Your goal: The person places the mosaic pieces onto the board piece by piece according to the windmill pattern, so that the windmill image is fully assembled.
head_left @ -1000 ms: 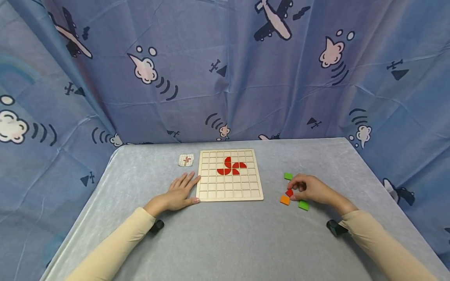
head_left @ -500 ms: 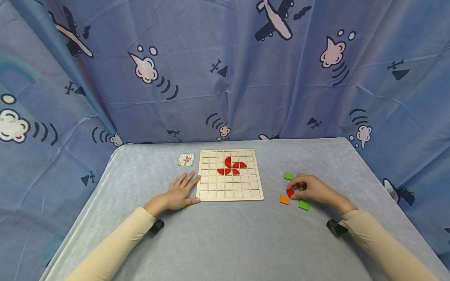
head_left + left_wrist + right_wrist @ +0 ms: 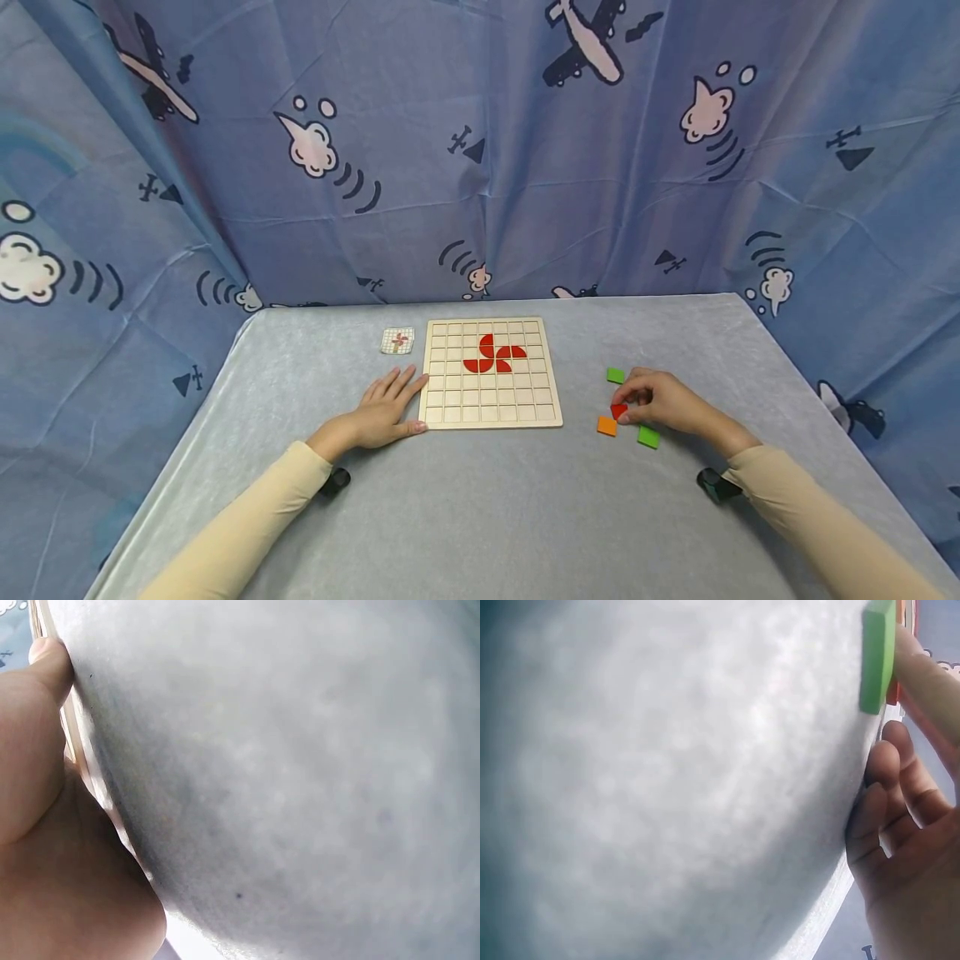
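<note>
My left hand (image 3: 380, 410) lies flat with fingers spread, fingertips and thumb at the left edge of a wooden grid board (image 3: 491, 402). In the left wrist view the thumb (image 3: 51, 667) touches the board's edge. Red quarter-round pieces (image 3: 486, 365) form a pinwheel on the board. To the right of it, my right hand (image 3: 663, 402) pinches a small red piece (image 3: 618, 411) between thumb and fingers, low over the table. Around that hand lie an orange square tile (image 3: 607, 426) and two green tiles, one farther back (image 3: 616, 375) and one nearer (image 3: 648, 437).
A small card (image 3: 397, 341) printed with a grid and a pinwheel figure lies left of the board. A grey cloth covers the table (image 3: 495, 517). Behind it hangs a blue patterned curtain (image 3: 412, 233).
The red piece at my right fingertips has turned and shifted slightly to the right. My left hand and the board stay put.
</note>
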Demonstrator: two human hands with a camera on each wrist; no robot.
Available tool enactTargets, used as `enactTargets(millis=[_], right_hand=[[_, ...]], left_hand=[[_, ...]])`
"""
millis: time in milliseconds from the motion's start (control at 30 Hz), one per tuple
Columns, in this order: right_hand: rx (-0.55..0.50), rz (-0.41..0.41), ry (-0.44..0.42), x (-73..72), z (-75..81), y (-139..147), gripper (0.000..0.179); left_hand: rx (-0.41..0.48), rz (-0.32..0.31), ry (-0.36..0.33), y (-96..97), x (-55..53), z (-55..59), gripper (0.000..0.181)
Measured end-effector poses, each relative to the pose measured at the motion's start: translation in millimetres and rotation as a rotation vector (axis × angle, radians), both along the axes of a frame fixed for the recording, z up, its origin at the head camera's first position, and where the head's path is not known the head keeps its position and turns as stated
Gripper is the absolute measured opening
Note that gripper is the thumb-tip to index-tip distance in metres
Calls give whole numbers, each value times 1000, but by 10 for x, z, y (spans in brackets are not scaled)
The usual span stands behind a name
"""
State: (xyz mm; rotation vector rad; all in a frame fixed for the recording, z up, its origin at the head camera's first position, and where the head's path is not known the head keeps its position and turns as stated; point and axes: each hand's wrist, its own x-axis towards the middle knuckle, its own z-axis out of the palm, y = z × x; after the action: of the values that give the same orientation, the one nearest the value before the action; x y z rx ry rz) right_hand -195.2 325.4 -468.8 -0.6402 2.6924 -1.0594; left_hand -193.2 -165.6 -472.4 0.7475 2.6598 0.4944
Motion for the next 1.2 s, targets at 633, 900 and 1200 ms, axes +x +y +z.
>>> enactTargets(millis=[633,900,1200], right_hand=[[10,-55,71,-141,100,-306,25],[-15,-68,64,-263,120,-678,24],[-39,-36,35,-432,123,-1166,23]], left_hand=[[-49,11,-1,11,-18,4,83],[-55,2,-6,15,-25,11,83],[-65,11,-1,10,-24,-8,82]])
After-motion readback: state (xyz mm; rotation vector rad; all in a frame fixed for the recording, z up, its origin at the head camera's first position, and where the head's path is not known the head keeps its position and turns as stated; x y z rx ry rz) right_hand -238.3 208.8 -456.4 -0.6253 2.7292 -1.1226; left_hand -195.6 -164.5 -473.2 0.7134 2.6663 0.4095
